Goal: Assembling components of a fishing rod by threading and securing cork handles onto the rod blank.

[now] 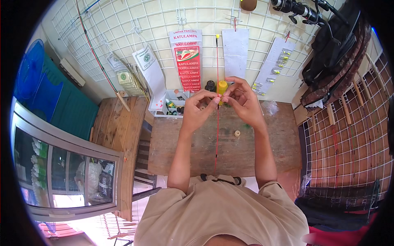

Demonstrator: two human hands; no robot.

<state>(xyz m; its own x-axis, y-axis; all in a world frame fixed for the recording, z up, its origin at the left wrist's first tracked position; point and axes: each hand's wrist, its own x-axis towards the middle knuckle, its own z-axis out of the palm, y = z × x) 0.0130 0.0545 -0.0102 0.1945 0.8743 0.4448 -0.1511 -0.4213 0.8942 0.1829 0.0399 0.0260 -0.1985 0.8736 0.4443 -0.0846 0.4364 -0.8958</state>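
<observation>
A white wire grid [119,24] backs the room above a worn wooden desk [201,143]. At far left stands a glass-fronted cabinet [67,211], then a wooden side top [119,123], parted from the desk's left edge by a gap. A white tray [164,115] fills the desk's far left corner. The left forearm reaches steeply forward, wrist bent inward; the left hand [198,108] has its grip pinched, thumb against index, on a thin red rod [217,131]. The rod stands in line with the body, between the forearms, yellow tip away. A black bottle [210,85] and a yellow bottle [222,87] sit behind the fingertips. Between rod and right forearm, open wood surrounds a small pale ring [237,133]. The right hand [246,101] curls inward, thumb and index just beside the rod; I cannot tell whether its grip holds anything. Beyond, clear plastic [271,107] lies near the desk's right edge.
</observation>
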